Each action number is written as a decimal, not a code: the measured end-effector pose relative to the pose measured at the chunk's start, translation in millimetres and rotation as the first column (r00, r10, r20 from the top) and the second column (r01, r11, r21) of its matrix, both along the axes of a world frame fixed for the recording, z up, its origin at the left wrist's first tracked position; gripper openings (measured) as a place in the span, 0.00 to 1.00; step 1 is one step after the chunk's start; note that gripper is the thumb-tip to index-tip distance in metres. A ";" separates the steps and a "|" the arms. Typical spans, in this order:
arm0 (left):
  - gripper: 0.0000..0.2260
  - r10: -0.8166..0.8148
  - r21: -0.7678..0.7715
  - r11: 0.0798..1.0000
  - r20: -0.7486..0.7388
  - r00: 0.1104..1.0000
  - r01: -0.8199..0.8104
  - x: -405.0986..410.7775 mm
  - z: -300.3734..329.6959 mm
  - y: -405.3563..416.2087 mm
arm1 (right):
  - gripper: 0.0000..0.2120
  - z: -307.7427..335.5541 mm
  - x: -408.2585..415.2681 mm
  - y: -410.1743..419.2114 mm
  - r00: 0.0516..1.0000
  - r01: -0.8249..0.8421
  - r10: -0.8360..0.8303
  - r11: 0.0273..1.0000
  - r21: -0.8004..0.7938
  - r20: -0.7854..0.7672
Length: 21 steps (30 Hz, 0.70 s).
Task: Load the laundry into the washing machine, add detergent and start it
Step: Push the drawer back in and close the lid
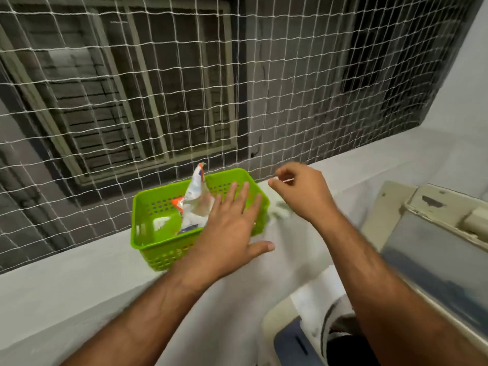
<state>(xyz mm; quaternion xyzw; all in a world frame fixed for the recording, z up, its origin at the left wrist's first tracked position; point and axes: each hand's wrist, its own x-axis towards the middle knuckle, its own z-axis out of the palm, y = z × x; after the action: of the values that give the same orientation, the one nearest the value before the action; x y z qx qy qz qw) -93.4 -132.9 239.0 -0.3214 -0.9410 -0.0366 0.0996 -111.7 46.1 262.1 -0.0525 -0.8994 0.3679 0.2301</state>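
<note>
Netting [237, 88]: strung across the whole opening beyond both hands, barred window behind.
Ledge [79, 281]: pale, running under and past both forearms.
Washing machine [435, 247]: below and outside the right forearm, lid raised; dark and striped laundry [340, 331] apparently already in the tub under that arm (mostly hidden).
Green basket [148, 233]: on the ledge directly under the left hand, well clear of the machine.
Detergent pouch [194, 204]: standing in the basket just ahead of the left fingertips, crumpled, long axis near upright and leaning slightly away, torn top pointing up toward the netting.
Left hand [232, 228]: palm down, fingers straight and spread over the basket's near-right corner, thumb out to the side, gripping nothing; the nearer hand to the pouch by a clear margin.
Right hand [298, 191]: raised beside the basket's far-right corner, wrist bent, fingers curled, thumb and forefinger pinching a small pale item [284, 180] (too blurred to identify).
Likely step: fetching detergent, judged from the reach; next move probably a short forward close of the left fingers round the pouch's middle, then a carry rightward to the tub.
Risk: open top, so spillage if tipped in transit.
</note>
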 end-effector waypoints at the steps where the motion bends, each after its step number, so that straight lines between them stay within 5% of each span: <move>1: 0.42 -0.041 -0.011 0.999 -0.002 0.999 0.041 7.7 -2.5 14.9 | 0.10 -6.5 14.4 14.2 0.999 0.039 -0.039 0.999 0.029 -0.010; 8: 0.41 -0.311 -0.079 0.942 0.157 0.938 0.325 54.6 -53.4 121.9 | 0.14 -97.3 121.7 121.8 0.899 0.342 -0.364 0.931 0.128 0.245; 15: 0.39 -0.438 0.033 0.882 0.422 0.794 0.470 96.4 -140.4 209.7 | 0.04 -178.4 236.7 182.4 0.725 0.649 -0.545 0.746 -0.151 0.421; 18: 0.28 -0.449 0.385 0.892 0.697 0.559 0.236 104.7 -160.4 226.9 | 0.09 -208.8 269.6 193.1 0.684 0.729 -0.571 0.559 -0.394 0.454; 21: 0.15 -0.389 0.439 0.877 0.887 0.248 -0.194 103.8 -182.1 245.0 | 0.09 -230.8 293.3 192.6 0.652 0.715 -0.562 0.234 -0.659 0.508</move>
<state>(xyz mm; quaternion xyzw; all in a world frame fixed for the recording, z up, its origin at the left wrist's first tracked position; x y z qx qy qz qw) 10.4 112.1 56.9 -0.2569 -0.7397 -0.4548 -0.4243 181.6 238.7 31.3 -0.5458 -0.5292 0.6069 0.2317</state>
